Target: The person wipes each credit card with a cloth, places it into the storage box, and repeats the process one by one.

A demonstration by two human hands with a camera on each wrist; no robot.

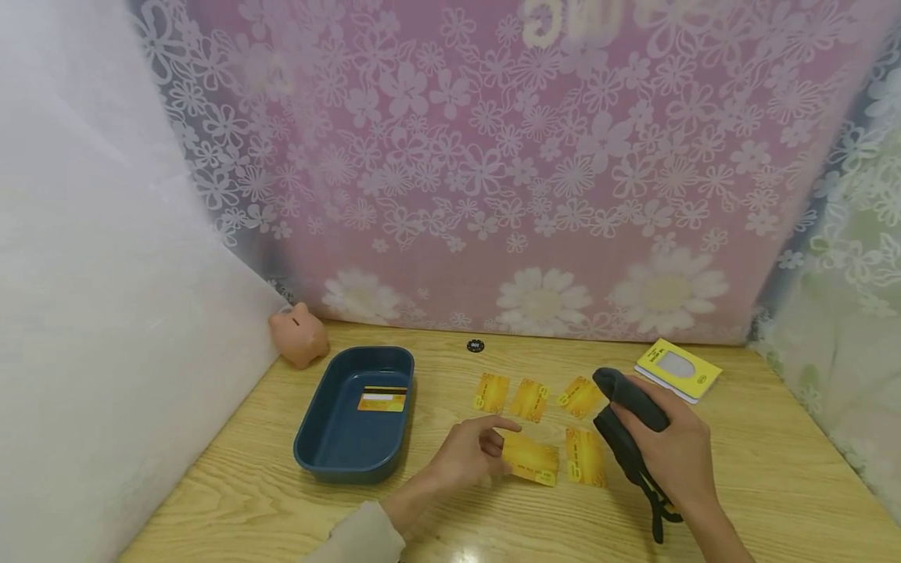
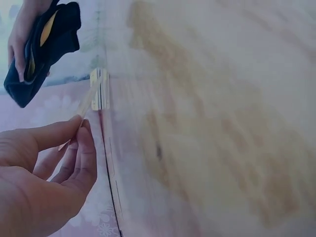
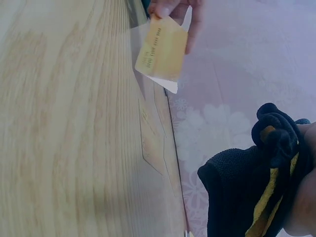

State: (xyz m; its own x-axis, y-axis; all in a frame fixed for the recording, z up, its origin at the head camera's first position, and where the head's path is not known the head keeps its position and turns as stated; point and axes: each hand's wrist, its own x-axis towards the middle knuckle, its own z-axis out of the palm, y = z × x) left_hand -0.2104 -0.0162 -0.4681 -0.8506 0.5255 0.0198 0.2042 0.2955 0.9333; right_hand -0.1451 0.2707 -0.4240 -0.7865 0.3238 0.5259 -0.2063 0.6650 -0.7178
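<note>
Nearest the camera, at the bottom edge: pale beige sleeve cuff (image 1: pixel 362 536) on the left arm, over a light yellow wood-grained tabletop (image 1: pixel 774 477). From the far left: smooth whitish sheet (image 1: pixel 105 274) hanging as a side wall, then salmon-pink, rounded piggy bank (image 1: pixel 299 336) with a slot on top, at the back left of the wood. Just in front and to its right, dark blue rounded-rectangular tray (image 1: pixel 345 443); inside, by its right side, orange-and-yellow rectangular card (image 1: pixel 383 407) with a black stripe showing. Right of the tray and apart from it, left hand (image 1: pixel 468 452), thumb and fingertips drawn together, pinching a golden-yellow rectangular card (image 1: pixel 533 460) with printed digits, tilted and raised off the wood, nearly edge-on in the left wrist view. Farther back: small round black chip (image 1: pixel 475 346) with white markings. Beyond the pinched card, lying flat, a row of three golden-yellow cards (image 1: pixel 530 400), the rightmost slanted; just right of the pinched card, another golden-yellow card (image 1: pixel 586 457). Next, right hand (image 1: pixel 679 442), fingers curled around a folded black fabric article (image 1: pixel 619 444) with yellow parts and a dangling strap; exact kind unclear. Behind that hand, flat yellow booklet-like pack (image 1: pixel 679 367) with a grey oval patch. Across the back, pink curtain (image 1: pixel 422 195) printed with white flowers; at far right, pale green floral sheet (image 1: pixel 859 258).
</note>
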